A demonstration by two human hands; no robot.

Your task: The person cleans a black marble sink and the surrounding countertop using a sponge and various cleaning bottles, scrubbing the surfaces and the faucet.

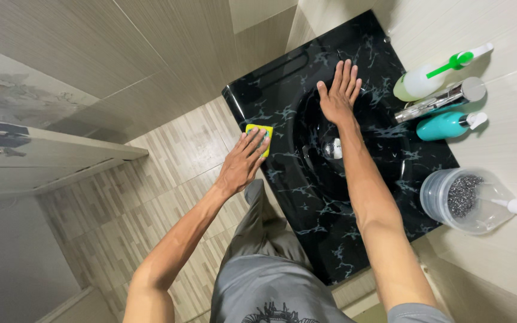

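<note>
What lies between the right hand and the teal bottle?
In the head view, only black marbled sink top and the chrome faucet lie between the right hand and the teal bottle; the faucet's spout reaches toward the hand.

Soft even indoor light, sharp focus (edges bend, wide lens).
</note>
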